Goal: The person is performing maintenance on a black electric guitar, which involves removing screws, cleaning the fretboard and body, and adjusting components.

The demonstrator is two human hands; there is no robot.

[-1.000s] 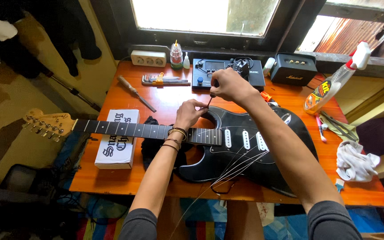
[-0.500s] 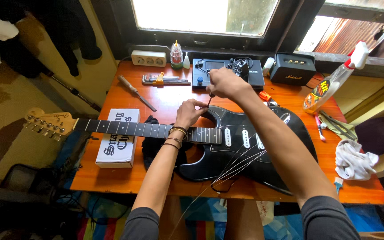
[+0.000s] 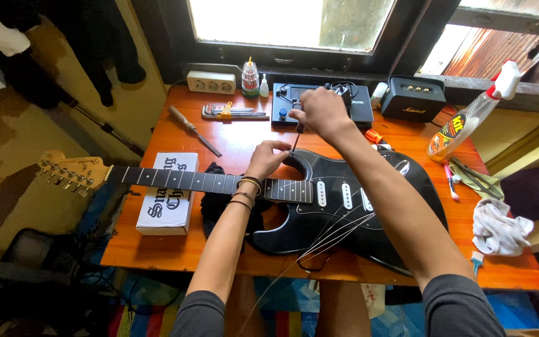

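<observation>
Two hands point(image 3: 294, 134) on screwdriver point(image 3: 296, 136) over black guitar point(image 3: 344, 206); spray bottle point(image 3: 469, 118) nearby

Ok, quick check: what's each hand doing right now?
Left hand: fingers pinched at the screwdriver's tip, by the guitar neck joint.
Right hand: closed around the screwdriver handle, held upright.

White box point(image 3: 166, 193), wooden-handled screwdriver point(image 3: 191, 129), hex keys point(image 3: 232, 112), power strip point(image 3: 211, 82), spray bottle point(image 3: 469, 115), white rag point(image 3: 499, 228).
</observation>
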